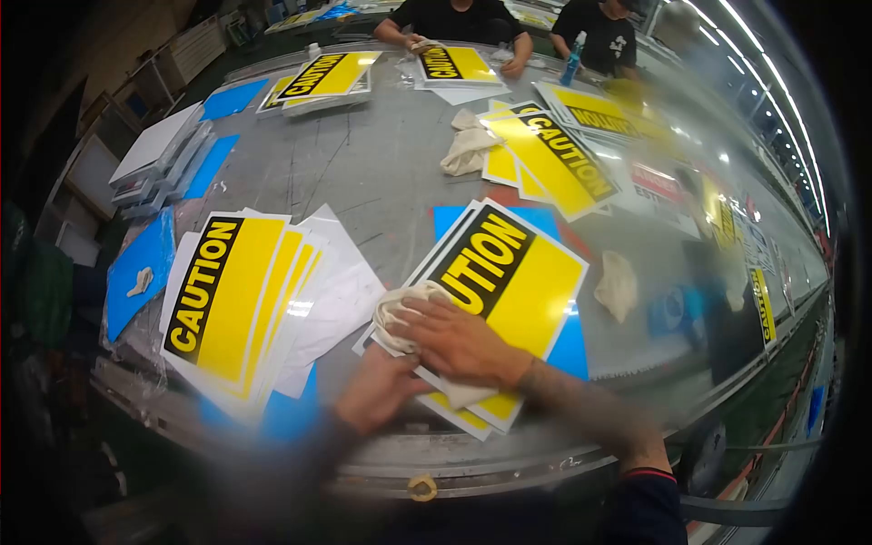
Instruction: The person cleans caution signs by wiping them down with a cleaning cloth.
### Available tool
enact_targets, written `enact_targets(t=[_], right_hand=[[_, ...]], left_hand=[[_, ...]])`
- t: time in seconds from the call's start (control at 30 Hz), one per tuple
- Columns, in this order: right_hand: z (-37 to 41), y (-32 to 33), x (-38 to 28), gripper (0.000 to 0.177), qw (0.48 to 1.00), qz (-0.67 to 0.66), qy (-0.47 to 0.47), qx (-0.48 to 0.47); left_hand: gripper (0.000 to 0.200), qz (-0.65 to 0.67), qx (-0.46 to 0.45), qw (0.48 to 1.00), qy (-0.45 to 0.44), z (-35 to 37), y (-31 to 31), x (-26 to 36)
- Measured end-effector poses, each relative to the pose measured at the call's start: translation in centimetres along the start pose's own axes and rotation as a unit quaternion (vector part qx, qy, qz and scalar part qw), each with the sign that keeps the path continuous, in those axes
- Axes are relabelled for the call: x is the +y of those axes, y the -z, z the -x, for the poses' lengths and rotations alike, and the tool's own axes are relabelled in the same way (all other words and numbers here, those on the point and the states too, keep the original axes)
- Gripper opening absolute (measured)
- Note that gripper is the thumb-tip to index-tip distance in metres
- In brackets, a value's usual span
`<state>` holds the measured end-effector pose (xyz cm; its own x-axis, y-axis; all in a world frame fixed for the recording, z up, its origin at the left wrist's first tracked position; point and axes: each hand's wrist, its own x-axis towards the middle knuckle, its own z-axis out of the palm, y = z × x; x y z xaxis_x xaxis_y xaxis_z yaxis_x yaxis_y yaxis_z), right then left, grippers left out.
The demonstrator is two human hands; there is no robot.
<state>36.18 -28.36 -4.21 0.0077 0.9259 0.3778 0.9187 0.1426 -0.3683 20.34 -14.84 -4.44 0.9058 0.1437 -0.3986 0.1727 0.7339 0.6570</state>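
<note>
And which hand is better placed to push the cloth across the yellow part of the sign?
Probably the right hand: it lies on the cloth, over the sign; the left hand is nearer its edge.

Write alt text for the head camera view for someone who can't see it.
The person's right hand lies over a bunched cream cloth on a stack of yellow CAUTION signs, with the left hand close beside it. A fanned stack of similar signs lies to the left; across the gray table is another person.
</note>
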Motion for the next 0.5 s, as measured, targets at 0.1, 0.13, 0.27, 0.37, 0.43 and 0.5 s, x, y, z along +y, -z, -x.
enact_targets(t=[0.1, 0.13, 0.27, 0.37, 0.43, 0.5], right_hand=[[0.9, 2.3, 9.2, 0.042, 0.985, 0.142, -0.073, 0.062], [1.2, 4.0, 12.8, 0.043, 0.968, 0.231, -0.074, 0.063], [1.1, 4.2, 16.0, 0.040, 0.943, 0.297, -0.116, 0.093], [1.0, 1.8, 9.6, 0.043, 0.980, 0.160, -0.090, 0.071], [1.6, 1.8, 13.6, 0.040, 0.975, 0.152, -0.117, 0.113], [0.7, 3.6, 17.2, 0.040, 0.948, 0.218, -0.161, 0.168]], left_hand=[[0.058, -0.019, 0.027, 0.999, -0.008, 0.7, -0.9, 0.1], [0.057, -0.019, 0.023, 1.000, -0.011, 0.6, -0.8, 0.1], [0.056, -0.033, 0.017, 0.999, 0.005, 0.5, -0.2, 0.0], [0.055, -0.048, 0.022, 0.999, 0.012, 0.3, 0.5, 0.1], [0.052, -0.058, 0.030, 0.998, 0.015, 0.4, 0.1, 0.1], [0.053, -0.053, 0.026, 0.998, 0.001, 0.1, 0.5, -0.5]])
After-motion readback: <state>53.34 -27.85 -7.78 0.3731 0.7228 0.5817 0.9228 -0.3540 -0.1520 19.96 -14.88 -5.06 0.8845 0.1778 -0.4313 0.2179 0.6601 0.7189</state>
